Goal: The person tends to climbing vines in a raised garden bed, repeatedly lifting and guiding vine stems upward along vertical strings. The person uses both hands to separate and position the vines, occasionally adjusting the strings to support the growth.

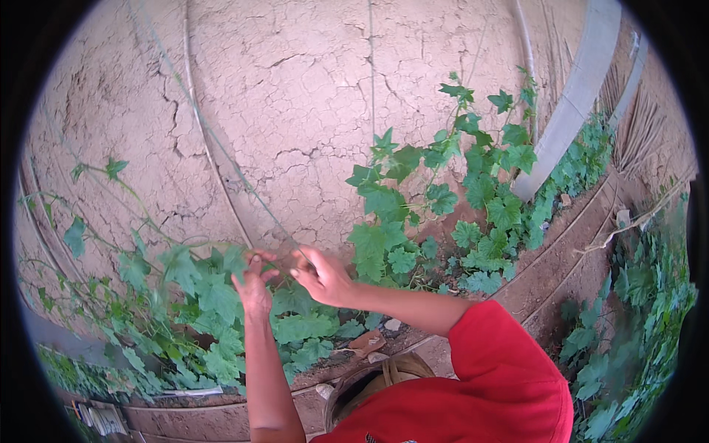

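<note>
The thumb and fingers of my right hand (pixel 328 278) pinch a green string (pixel 235 166) that slants down from the upper left along the wall. Just to its left, my left hand (pixel 255 287) is raised among the leaves, its fingers curled at a climbing vine stem (pixel 207 243). Blur and overlapping fingers partly hide this grip. Broad lobed leaves (pixel 216 296) of the vine crowd around and below the left hand. Both hands are close together in front of the cracked mud wall (pixel 299 105).
Another leafy vine (pixel 388 221) climbs at right, beside a slanted grey board (pixel 573 105). Thin poles (pixel 202 127) lean on the wall. A broken brick piece (pixel 367 343) and stones lie on the ground near me. Dense foliage (pixel 637 326) fills the far right.
</note>
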